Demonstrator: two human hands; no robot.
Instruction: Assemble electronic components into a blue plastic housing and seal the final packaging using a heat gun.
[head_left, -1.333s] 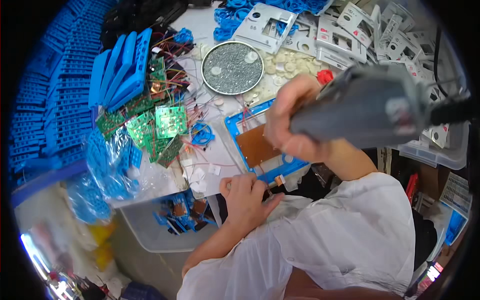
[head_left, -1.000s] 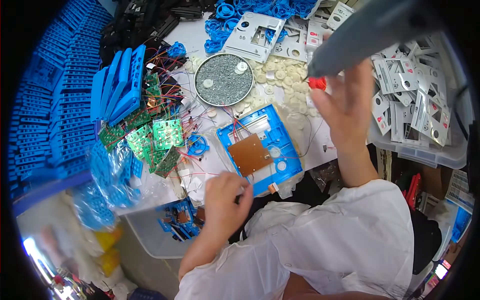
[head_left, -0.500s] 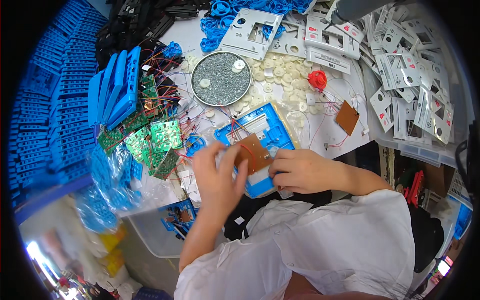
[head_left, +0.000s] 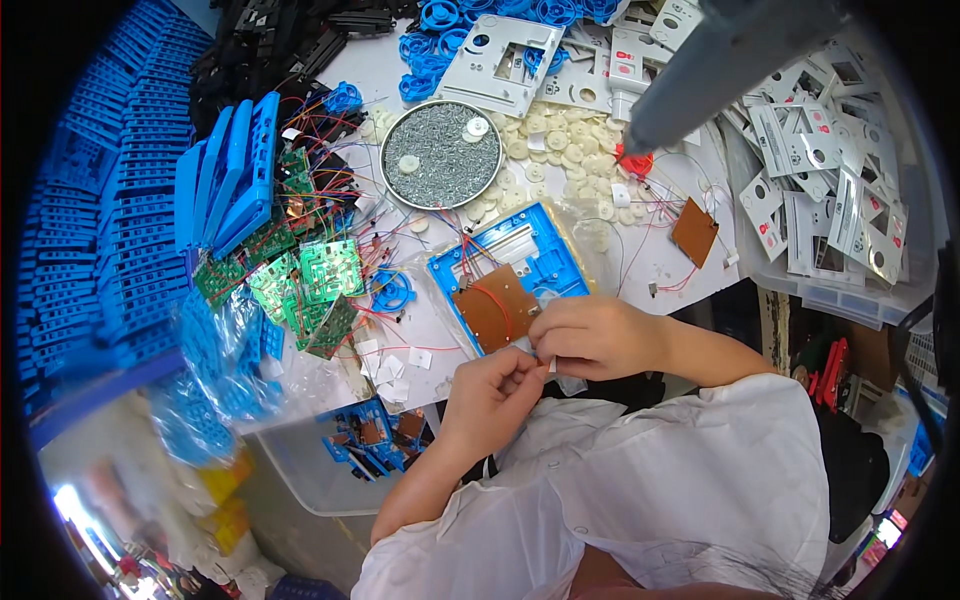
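Observation:
My left hand (head_left: 492, 396) and my right hand (head_left: 598, 338) meet at the near edge of a blue plastic casing (head_left: 545, 240). Both have closed, pinching fingers, and a small white piece (head_left: 553, 366) shows between the fingertips. Its kind is too small to make out, and the fingers partly hide it. A brown circuit board (head_left: 488, 308) with a red wire lies on the casing, just beyond my hands. Small white paper squares (head_left: 392, 377) are scattered on the table left of the casing.
A round tin of screws (head_left: 440, 155) stands behind the casing, beside many cream plastic discs (head_left: 570, 150). Green circuit boards (head_left: 330, 270) with wires and blue casings (head_left: 235, 180) lie left. A grey tool (head_left: 720, 85) hangs at upper right, near white panels (head_left: 800, 150).
My left hand has moved off the circuit board, toward me and right, to meet my right hand. The right hand has shifted slightly. The grey tool reaches further into view.

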